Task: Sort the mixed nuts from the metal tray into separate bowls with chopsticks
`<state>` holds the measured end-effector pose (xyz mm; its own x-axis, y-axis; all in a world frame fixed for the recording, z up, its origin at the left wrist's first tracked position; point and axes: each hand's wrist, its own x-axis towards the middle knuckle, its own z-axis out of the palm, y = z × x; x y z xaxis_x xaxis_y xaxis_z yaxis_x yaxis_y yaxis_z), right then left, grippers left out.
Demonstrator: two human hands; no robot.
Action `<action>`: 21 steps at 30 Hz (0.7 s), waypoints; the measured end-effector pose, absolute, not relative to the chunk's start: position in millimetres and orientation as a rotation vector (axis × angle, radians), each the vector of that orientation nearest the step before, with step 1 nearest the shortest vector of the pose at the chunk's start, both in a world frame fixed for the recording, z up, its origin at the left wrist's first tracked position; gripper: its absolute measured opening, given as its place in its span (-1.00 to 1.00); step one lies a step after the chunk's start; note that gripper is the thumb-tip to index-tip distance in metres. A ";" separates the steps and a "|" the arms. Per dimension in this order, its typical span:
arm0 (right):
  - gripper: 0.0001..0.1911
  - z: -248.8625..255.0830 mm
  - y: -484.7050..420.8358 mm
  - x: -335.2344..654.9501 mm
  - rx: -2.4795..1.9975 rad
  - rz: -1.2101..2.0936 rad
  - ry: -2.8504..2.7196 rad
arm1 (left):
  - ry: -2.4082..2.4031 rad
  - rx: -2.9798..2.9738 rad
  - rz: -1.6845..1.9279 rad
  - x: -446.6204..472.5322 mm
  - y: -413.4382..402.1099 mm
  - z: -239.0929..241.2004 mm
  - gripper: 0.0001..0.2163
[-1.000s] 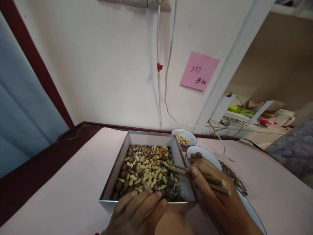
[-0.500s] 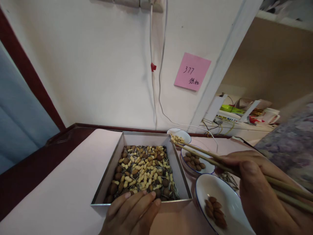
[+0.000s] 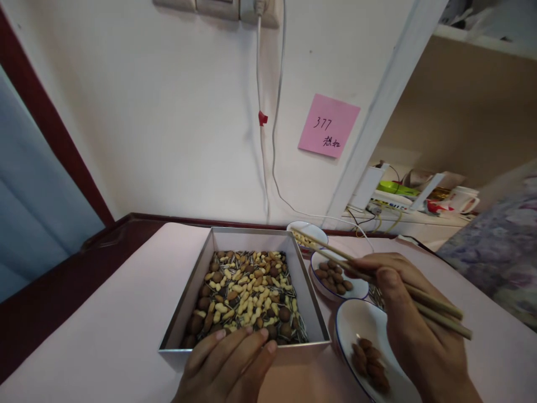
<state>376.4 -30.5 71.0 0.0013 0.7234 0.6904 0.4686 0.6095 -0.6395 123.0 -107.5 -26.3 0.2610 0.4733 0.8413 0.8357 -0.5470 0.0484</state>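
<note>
My left hand (image 3: 229, 364) rests on the near rim of a square metal box (image 3: 312, 296), its fingers stretched over the edge. Inside the box lie mixed peanuts (image 3: 247, 305), almonds, round brown nuts (image 3: 196, 323) and striped sunflower seeds. My right hand (image 3: 413, 313) is closed around a pair of chopsticks (image 3: 344, 258). Their tips are apart over the far bowl of peanuts (image 3: 321, 234), close to the box's far right corner. Whether they touch a peanut I cannot tell. Under the chopsticks sits a bowl of round brown nuts (image 3: 358, 286).
Nearest on the right stands a blue-rimmed bowl (image 3: 344, 322) with several almonds (image 3: 369, 364). Sunflower seeds (image 3: 376, 296) show partly behind my right hand. A white cable (image 3: 310, 212) runs down the wall (image 3: 188, 112) to the table. A cluttered shelf (image 3: 419, 215) is at the right.
My right hand has moved left, and more of the chopsticks' back ends shows. The tips have shifted from the box's far right corner onto the peanut bowl and spread wider. My left hand stays put.
</note>
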 end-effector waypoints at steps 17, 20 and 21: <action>-0.65 73.0 -45.2 345.3 -0.886 0.687 -2.098 | -1.061 -2.084 -1.188 122.3 -101.7 -25.5 -0.82; -0.65 71.3 -44.7 346.3 -0.885 0.643 -2.092 | -1.111 -2.100 -1.193 123.5 -106.1 -24.4 -0.83; -0.66 70.9 -44.6 347.7 -0.888 0.635 -2.082 | -1.143 -2.111 -1.191 124.0 -107.7 -23.9 -0.83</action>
